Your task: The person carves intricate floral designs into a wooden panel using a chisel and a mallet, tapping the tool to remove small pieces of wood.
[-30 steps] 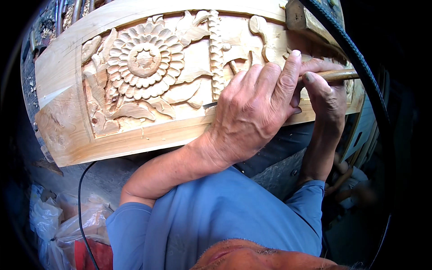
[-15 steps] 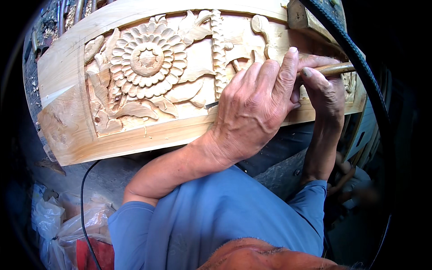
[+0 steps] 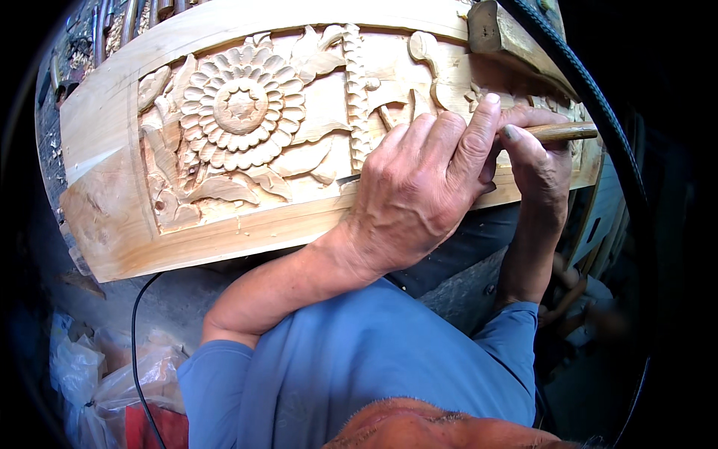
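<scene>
Brown wood-handled chisel-like tool (image 3: pixel 561 132) runs approx. L–R, dark tip (image 3: pixel 348 179) left, on pale carved wood panel (image 3: pixel 254 232); R hand (image 3: pixel 535 153) clamped round rt end; L hand (image 3: pixel 415 179) nearer tip, grip hidden, can't tell

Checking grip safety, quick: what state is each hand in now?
Left hand: curled over the carving chisel; underside hidden, cannot tell if closed.
Right hand: closed, holding the chisel's wooden handle.
</scene>
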`<state>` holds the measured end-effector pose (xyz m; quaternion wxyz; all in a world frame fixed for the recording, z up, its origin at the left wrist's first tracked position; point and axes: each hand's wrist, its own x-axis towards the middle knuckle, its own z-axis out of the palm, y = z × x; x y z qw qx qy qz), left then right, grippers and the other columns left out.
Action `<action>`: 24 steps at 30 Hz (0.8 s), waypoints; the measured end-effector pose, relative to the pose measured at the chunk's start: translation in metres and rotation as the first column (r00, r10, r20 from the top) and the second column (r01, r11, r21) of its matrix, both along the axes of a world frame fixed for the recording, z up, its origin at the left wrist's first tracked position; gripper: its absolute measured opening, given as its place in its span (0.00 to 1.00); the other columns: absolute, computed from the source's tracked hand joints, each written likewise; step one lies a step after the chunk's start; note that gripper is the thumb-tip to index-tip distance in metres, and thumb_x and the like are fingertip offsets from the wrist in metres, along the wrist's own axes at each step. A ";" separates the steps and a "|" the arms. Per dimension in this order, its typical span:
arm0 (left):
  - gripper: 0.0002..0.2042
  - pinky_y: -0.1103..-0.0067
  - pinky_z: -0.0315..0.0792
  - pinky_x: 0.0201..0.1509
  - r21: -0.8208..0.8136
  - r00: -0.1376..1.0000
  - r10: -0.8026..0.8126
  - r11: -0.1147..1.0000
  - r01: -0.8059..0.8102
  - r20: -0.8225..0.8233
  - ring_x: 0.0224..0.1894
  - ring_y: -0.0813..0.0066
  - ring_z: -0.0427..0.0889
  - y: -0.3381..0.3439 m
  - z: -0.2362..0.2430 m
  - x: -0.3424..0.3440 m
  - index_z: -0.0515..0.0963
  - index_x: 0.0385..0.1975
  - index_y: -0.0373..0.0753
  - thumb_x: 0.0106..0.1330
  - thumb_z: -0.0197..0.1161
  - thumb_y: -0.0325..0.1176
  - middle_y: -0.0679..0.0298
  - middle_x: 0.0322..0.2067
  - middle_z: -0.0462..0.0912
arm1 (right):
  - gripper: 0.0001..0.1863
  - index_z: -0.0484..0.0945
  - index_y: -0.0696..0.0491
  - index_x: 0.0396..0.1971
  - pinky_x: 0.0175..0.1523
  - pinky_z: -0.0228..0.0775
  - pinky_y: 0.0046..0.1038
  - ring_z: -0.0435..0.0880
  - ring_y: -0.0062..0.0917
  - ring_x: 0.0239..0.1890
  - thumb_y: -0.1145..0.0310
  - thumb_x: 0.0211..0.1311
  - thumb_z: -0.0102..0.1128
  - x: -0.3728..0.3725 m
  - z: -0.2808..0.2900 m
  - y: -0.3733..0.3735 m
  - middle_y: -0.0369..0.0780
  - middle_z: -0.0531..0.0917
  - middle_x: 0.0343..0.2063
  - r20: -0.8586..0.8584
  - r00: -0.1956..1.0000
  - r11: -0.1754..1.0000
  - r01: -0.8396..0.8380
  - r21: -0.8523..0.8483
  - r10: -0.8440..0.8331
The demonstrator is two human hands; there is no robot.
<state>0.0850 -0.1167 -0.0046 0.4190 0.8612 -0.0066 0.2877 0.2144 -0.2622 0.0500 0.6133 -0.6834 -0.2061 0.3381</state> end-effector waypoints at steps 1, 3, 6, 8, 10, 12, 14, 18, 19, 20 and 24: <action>0.34 0.72 0.75 0.34 -0.004 1.000 -0.003 1.000 0.003 0.005 0.34 0.67 0.76 0.000 0.000 0.000 0.71 0.70 0.28 0.64 0.70 0.34 0.60 0.34 0.73 | 0.07 0.87 0.65 0.37 0.27 0.81 0.28 0.87 0.28 0.22 0.74 0.66 0.67 0.000 0.001 0.000 0.44 0.87 0.26 0.006 1.000 1.000 0.008 -0.001 -0.008; 0.34 0.72 0.75 0.34 0.005 1.000 -0.004 1.000 0.004 0.004 0.34 0.68 0.76 0.000 0.000 0.000 0.70 0.70 0.28 0.64 0.70 0.35 0.60 0.34 0.72 | 0.07 0.87 0.64 0.37 0.27 0.82 0.28 0.87 0.28 0.22 0.75 0.66 0.67 -0.001 0.001 0.000 0.44 0.88 0.26 0.002 1.000 1.000 0.025 0.005 -0.025; 0.35 0.72 0.75 0.34 0.002 1.000 -0.005 1.000 0.005 0.009 0.34 0.68 0.76 -0.001 0.001 0.001 0.70 0.70 0.29 0.63 0.71 0.35 0.61 0.34 0.72 | 0.07 0.87 0.64 0.37 0.27 0.82 0.29 0.87 0.29 0.23 0.74 0.66 0.68 0.000 0.003 -0.002 0.44 0.88 0.27 -0.005 0.999 0.999 0.044 0.008 -0.044; 0.35 0.72 0.75 0.34 0.009 1.000 -0.001 1.000 0.001 0.013 0.34 0.68 0.76 0.000 0.002 0.002 0.70 0.70 0.29 0.63 0.72 0.35 0.61 0.34 0.72 | 0.08 0.87 0.64 0.38 0.27 0.83 0.28 0.88 0.29 0.23 0.74 0.67 0.68 0.000 0.003 -0.002 0.45 0.88 0.27 -0.005 0.999 0.998 0.055 0.008 -0.054; 0.35 0.72 0.75 0.35 0.026 1.000 0.009 1.000 -0.009 0.015 0.34 0.68 0.76 0.001 0.003 0.002 0.71 0.70 0.29 0.62 0.72 0.35 0.61 0.34 0.72 | 0.08 0.87 0.63 0.38 0.27 0.83 0.28 0.88 0.29 0.23 0.73 0.67 0.68 -0.001 0.004 -0.001 0.45 0.88 0.27 -0.005 0.998 0.998 0.067 0.010 -0.067; 0.35 0.72 0.75 0.35 0.019 1.000 0.016 1.000 -0.016 0.021 0.34 0.68 0.76 0.001 0.003 0.003 0.71 0.69 0.29 0.62 0.72 0.35 0.61 0.34 0.73 | 0.08 0.87 0.63 0.38 0.27 0.83 0.28 0.88 0.28 0.23 0.73 0.67 0.68 0.001 0.005 0.000 0.44 0.88 0.27 0.002 0.999 0.999 0.043 -0.002 -0.043; 0.34 0.72 0.75 0.35 0.012 0.999 0.025 1.000 -0.025 0.024 0.34 0.68 0.76 0.001 0.003 0.004 0.71 0.69 0.29 0.62 0.72 0.35 0.61 0.34 0.73 | 0.08 0.87 0.63 0.38 0.27 0.83 0.27 0.88 0.27 0.23 0.73 0.68 0.69 0.003 0.005 0.001 0.44 0.88 0.26 0.012 1.000 1.000 0.022 -0.004 -0.022; 0.33 0.72 0.76 0.36 0.021 0.997 0.062 0.998 -0.063 0.039 0.34 0.67 0.77 0.001 0.002 0.004 0.72 0.68 0.29 0.63 0.71 0.34 0.60 0.34 0.73 | 0.09 0.88 0.63 0.38 0.27 0.83 0.26 0.88 0.26 0.22 0.71 0.67 0.70 0.006 0.008 0.008 0.43 0.88 0.25 0.037 0.999 0.999 -0.003 -0.034 0.005; 0.33 0.72 0.76 0.36 0.021 0.997 0.070 0.997 -0.071 0.038 0.34 0.67 0.77 0.001 0.003 0.004 0.72 0.68 0.28 0.63 0.71 0.33 0.60 0.34 0.73 | 0.09 0.88 0.63 0.38 0.27 0.83 0.26 0.88 0.26 0.22 0.71 0.67 0.70 0.007 0.009 0.010 0.43 0.88 0.25 0.042 0.999 0.999 -0.005 -0.049 0.007; 0.32 0.72 0.76 0.36 0.021 0.996 0.076 0.997 -0.077 0.037 0.34 0.67 0.77 0.002 0.003 0.004 0.72 0.68 0.28 0.63 0.71 0.33 0.60 0.34 0.74 | 0.09 0.88 0.63 0.38 0.27 0.83 0.25 0.88 0.26 0.22 0.71 0.67 0.70 0.007 0.010 0.011 0.43 0.88 0.25 0.047 0.999 0.998 -0.005 -0.064 0.008; 0.32 0.72 0.77 0.37 0.020 0.997 0.082 0.996 -0.082 0.011 0.34 0.66 0.78 0.003 0.005 0.004 0.72 0.68 0.28 0.64 0.70 0.32 0.59 0.35 0.74 | 0.11 0.88 0.63 0.38 0.27 0.82 0.24 0.87 0.25 0.22 0.68 0.67 0.70 0.012 0.009 0.014 0.43 0.88 0.25 0.040 0.999 0.995 -0.031 -0.097 0.035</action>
